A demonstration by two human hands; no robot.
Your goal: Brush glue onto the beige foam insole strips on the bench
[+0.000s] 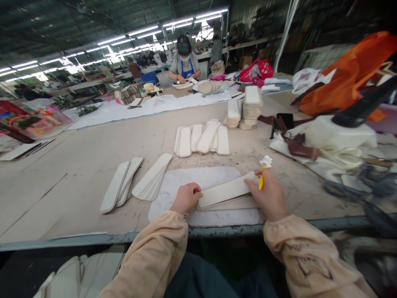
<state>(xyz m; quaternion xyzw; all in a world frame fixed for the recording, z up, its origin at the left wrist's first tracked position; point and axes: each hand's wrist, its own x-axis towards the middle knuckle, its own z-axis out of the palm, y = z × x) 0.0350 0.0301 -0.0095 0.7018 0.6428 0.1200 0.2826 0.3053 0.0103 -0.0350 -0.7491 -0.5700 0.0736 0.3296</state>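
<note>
A long off-white strip with rounded ends (pixel 228 191) is held slightly raised between my two hands, above a few similar strips (pixel 229 205) on a pale marbled slab (pixel 176 178). My left hand (pixel 187 197) pinches its left end. My right hand (pixel 269 194) grips its right end with thumb and fingers. Tucked in the same right hand is a yellow-handled tool (pixel 261 181) with a crumpled white top; its exact kind I cannot make out. Left of the slab, strips lie fanned out in two groups, one nearer (pixel 153 178) and one farther left (pixel 119 186).
Beyond the slab lie a row of strips (pixel 201 138) and tall stacks (pixel 252 107). On the right are a white plastic jug (pixel 338 136), dark scissors (pixel 344 188) and an orange bag (pixel 350 78). A co-worker (pixel 184 62) sits across the table. More strips (pixel 83 273) lie below its front edge.
</note>
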